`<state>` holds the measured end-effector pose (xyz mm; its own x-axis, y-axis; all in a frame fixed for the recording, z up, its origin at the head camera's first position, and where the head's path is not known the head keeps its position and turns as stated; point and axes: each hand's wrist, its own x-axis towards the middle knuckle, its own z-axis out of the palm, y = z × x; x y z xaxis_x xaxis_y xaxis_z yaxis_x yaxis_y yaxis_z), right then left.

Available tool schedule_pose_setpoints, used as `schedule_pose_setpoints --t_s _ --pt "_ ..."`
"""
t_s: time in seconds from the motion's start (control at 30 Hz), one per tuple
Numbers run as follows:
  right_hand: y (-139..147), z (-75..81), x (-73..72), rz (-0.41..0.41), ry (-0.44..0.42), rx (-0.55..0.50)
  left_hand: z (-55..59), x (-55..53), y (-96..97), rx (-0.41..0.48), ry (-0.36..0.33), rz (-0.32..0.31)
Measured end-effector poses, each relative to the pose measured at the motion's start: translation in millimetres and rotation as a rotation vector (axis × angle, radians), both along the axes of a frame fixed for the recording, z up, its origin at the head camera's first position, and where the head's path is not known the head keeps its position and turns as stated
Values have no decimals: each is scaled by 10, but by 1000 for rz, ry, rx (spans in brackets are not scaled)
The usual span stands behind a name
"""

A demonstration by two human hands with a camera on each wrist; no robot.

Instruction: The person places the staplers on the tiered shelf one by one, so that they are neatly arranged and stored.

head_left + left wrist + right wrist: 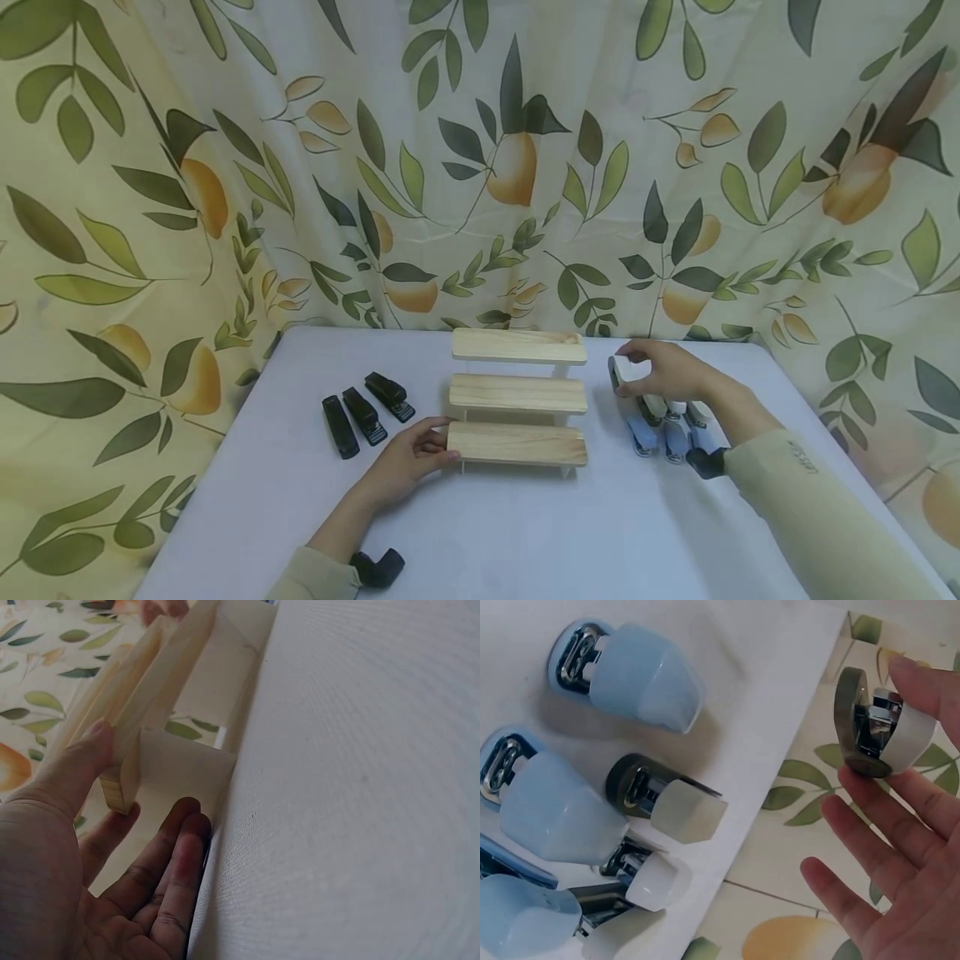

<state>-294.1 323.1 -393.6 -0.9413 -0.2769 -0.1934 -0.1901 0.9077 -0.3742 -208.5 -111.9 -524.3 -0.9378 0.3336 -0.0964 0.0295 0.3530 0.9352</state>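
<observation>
Grip first: how does it look on each side?

"The right hand (667, 372) pinches a small white-and-dark-grey plastic stapler (885, 729) between thumb and fingers, right of the three-tier stand of pale wooden boards (517, 393) and near the pale blue plastic staplers (646, 679). The left hand (407, 463) pinches the lowest board's left end, other fingers loose."

"Any advice?"

"Probably a light, level pinch, clear of the neighbouring staplers, while the left hand steadies without tugging."

the table (517, 533) leaves passage before the tiered stand (517, 443); blue staplers (675, 442) crowd the right.
</observation>
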Motion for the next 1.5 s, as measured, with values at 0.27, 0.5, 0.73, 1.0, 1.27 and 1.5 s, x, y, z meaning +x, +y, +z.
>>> schedule_pose_setpoints --t_s 0.27,0.5,0.73,1.0,1.27,1.5 --pt "-71 61 47 -6 66 -26 -42 -17 -4 -4 9 7" --pt "-119 181 84 -3 86 -62 -26 -13 -10 -1 13 3" --pt "-155 299 70 0 121 -71 -9 -13 -11 -11 8 -1" --pt "-220 494 61 41 151 -75 -16 -11 -11 -10 -4 2" --pt "-309 639 89 51 164 -78 -13 25 -4 -8 -5 -6" --pt "-443 776 41 85 203 -87 2 -6 -8 -3 -8 -10"
